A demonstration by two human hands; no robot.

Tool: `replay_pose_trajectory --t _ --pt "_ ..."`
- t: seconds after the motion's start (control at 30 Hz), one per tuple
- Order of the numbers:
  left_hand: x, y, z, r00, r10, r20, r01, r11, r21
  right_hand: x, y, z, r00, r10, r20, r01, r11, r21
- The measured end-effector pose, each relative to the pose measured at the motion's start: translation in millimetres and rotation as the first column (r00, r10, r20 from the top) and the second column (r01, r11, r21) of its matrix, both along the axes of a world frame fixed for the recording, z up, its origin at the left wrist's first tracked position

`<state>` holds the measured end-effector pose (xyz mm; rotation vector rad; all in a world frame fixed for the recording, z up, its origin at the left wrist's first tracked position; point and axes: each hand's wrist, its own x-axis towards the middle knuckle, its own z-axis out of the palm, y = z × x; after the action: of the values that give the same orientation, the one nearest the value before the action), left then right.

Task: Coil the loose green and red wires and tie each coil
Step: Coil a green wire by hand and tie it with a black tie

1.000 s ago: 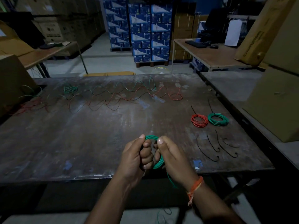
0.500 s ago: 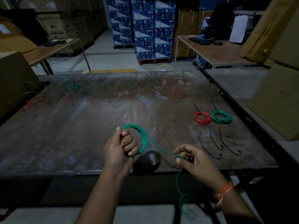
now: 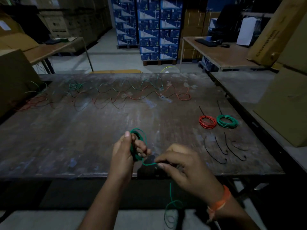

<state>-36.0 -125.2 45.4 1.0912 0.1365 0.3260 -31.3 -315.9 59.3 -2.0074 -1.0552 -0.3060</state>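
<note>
The left hand (image 3: 123, 153) grips a green coil (image 3: 138, 143) above the near edge of the table (image 3: 83, 138), with the thumb up and the fingers curled through the loops. From the bottom of the coil one strand of green wire (image 3: 148, 164) goes to the right hand (image 3: 184, 166), which pinches it between thumb and fingertips, close beside the left hand. Below the right hand the same wire hangs down past the table edge and ends in loose loops (image 3: 172, 211) near the floor. On the right wrist there is an orange band (image 3: 221, 201).

At the far side of the table lie the loose wires (image 3: 132, 93) — green and red strands in wavy lines from the left edge toward the middle-right, ending in a small red loop (image 3: 184, 97). On the right side of the table two finished coils lie just beside each other: a red coil (image 3: 207, 122) and a second green one (image 3: 226, 121), each with a black tie sticking out toward the far side. Nearer to the person, four black ties (image 3: 224, 150) lie loose on the table, side by side.

Around the table stand brown cartons (image 3: 289, 103), a stack of blue boxes (image 3: 157, 27) and a desk (image 3: 221, 53) — all in dim light.
</note>
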Motion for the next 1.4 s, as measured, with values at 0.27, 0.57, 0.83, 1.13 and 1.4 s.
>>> replay_pose_trajectory --t 0.27,0.57,0.83,1.13,1.4 --pt "-12.3 1.4 -5.3 0.997 -0.066 0.026 0.057 0.964 0.26 8.9 28.6 33.4 0.994 0.093 0.057 -0.091 0.995 -0.027" --pt "-18.8 13.9 -2.2 0.971 -0.237 0.014 0.233 0.963 0.137 11.8 37.1 35.4 0.998 -0.035 -0.042 0.037 0.999 0.034" --pt "-30.4 12.1 7.5 0.939 -0.341 -0.057 0.336 0.938 -0.083 15.0 51.1 11.6 0.966 -0.153 -0.208 0.187 0.97 0.155" --pt "-39.5 -2.8 6.4 0.896 -0.444 -0.001 0.413 0.835 -0.365 -2.9 73.4 -17.1 0.875 -0.178 -0.45 0.321 0.91 0.264" --pt "-49.3 -0.8 3.3 0.853 -0.521 -0.035 0.495 0.828 -0.262 -2.3 66.4 -30.5 0.891 -0.277 -0.361 0.367 0.907 0.209"
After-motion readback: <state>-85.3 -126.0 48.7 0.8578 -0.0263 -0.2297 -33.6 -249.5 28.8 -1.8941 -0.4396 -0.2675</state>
